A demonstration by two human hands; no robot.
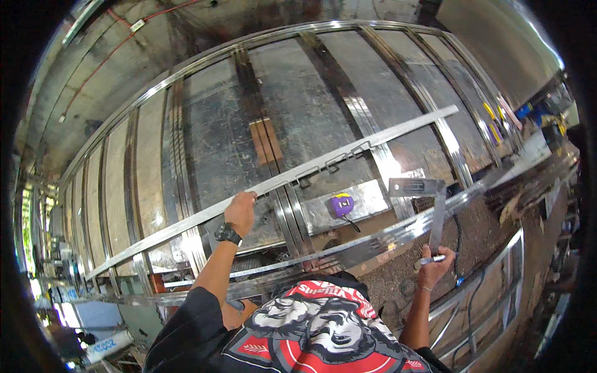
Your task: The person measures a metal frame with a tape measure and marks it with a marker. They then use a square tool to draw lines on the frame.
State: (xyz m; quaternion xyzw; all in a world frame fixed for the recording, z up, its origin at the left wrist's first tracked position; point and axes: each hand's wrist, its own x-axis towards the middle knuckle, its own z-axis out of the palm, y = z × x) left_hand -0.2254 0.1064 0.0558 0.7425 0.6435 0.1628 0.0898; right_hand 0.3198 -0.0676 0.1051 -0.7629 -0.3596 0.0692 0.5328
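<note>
While the left hand point(240, 213) clasps the already laid bar point(410, 127), the right hand point(437, 271) pinches square point(439, 210) and pen point(431, 260), any finished marks too small to see.

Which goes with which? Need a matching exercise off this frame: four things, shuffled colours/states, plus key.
Things
1. Tape measure
2. L-shaped square
3. Long metal bar
4. Watch

Colours/states
A. Held in the right hand
B. Black, being worn
C. Touched by the left hand
D. Purple and yellow

Pairs: 1-D, 2-A, 3-C, 4-B
</note>
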